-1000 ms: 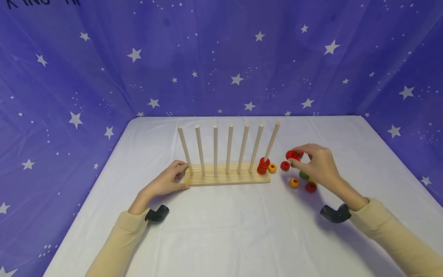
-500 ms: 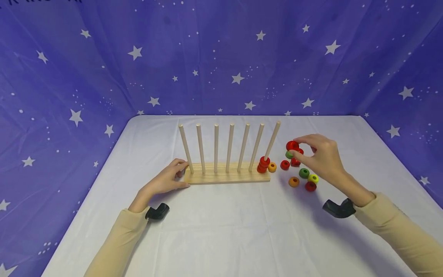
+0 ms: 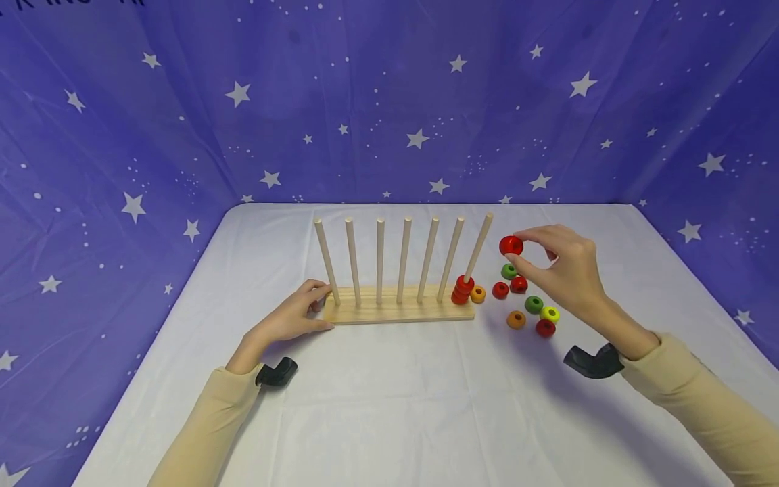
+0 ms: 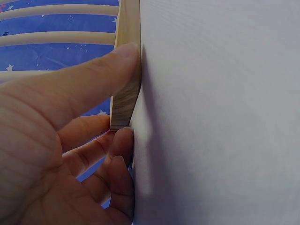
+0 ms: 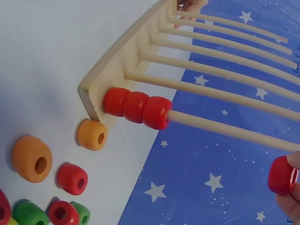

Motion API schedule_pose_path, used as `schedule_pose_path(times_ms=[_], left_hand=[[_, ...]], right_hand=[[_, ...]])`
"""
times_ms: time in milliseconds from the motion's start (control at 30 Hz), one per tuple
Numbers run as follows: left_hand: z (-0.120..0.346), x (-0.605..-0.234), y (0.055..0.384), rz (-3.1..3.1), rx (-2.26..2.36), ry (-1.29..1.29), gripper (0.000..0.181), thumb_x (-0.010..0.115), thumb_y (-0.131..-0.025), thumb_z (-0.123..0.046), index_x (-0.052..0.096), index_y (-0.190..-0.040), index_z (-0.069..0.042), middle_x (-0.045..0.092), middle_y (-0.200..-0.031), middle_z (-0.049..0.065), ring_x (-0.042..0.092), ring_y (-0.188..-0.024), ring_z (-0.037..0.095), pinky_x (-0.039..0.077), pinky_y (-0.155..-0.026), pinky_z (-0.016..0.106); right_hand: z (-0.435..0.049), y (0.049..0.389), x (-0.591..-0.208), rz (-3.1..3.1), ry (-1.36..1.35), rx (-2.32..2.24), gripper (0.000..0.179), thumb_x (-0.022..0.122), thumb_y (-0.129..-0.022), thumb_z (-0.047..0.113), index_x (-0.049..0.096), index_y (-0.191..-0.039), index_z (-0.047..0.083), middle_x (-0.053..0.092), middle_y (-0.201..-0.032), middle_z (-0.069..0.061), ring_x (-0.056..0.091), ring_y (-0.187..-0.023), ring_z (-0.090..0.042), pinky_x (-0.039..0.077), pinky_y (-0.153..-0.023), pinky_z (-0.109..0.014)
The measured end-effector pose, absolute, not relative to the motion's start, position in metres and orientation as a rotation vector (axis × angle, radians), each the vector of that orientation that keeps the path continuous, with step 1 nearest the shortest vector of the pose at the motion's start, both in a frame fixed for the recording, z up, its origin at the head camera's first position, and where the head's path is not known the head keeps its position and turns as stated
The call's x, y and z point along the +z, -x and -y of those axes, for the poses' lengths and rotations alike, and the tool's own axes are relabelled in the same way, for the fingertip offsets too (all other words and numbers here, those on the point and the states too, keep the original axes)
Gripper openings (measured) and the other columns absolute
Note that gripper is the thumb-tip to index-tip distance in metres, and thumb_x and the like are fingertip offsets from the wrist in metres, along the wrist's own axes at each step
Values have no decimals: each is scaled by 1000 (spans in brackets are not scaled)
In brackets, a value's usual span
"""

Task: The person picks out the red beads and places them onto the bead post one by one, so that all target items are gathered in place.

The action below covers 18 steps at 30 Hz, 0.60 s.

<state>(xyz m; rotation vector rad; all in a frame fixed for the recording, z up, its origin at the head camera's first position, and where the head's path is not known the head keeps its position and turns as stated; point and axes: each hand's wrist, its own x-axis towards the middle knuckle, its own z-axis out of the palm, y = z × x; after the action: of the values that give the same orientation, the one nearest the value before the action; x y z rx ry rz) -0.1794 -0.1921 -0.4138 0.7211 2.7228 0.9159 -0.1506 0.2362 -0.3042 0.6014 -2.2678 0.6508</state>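
A: How is the right hand (image 3: pixel 566 270) set?
B: Thumb and forefinger are clamped on a held red bead (image 3: pixel 511 246), well above the white tablecloth (image 3: pixel 389 399).

A: What stands to the left of that pinch?
B: The endmost peg (image 3: pixel 479 248), apart from the held bead. Lower left of the pinch, three stacked red beads (image 3: pixel 463 289) surround its foot.

A: And beneath the pinch?
B: Loose beads on the cloth. Just below the pinch is an upper green bead (image 3: pixel 508 272), with a pair of red beads (image 3: pixel 518 285) a little lower. Farther down, beneath the palm, are a lower green bead (image 3: pixel 533 305), a yellow bead (image 3: pixel 550 316), an outer red bead (image 3: pixel 545 329) and an orange bead (image 3: pixel 516 320). Down and to the left of the pinch, a second orange bead (image 3: pixel 477 298) lies just beside the end of the wooden base (image 3: pixel 398 313).

A: And the left hand (image 3: pixel 282 323)?
B: It is clasped on the opposite end of the base, thumb along the front edge, fingers behind. To the right of this grasp rise six further pegs (image 3: pixel 380 264) in a row.
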Motion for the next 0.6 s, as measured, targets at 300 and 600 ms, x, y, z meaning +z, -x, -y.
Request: schedule_pose_path(times_ms=[300,600], left_hand=[[192,-412,179,-2727,917,-736,73,74,-79,-22,40,-138,7,44,-128,13,48,-92,17,39,-76,25],[192,-413,179,-2726,915,-735,74,74,-79,-23,40,-138,6,45,-126,13,48,-92,17,39,-76,25]], right_hand=[[-229,150,-293,2169,-632,674,33,81,-65,4,73,-96,1,72,-87,-13,37,-65,-5,27,-59,-11],[-222,150,-288,2131,-639,707,34,81,-65,2,73,-98,1,72,-89,-15,39,-66,-5,28,-60,-11]])
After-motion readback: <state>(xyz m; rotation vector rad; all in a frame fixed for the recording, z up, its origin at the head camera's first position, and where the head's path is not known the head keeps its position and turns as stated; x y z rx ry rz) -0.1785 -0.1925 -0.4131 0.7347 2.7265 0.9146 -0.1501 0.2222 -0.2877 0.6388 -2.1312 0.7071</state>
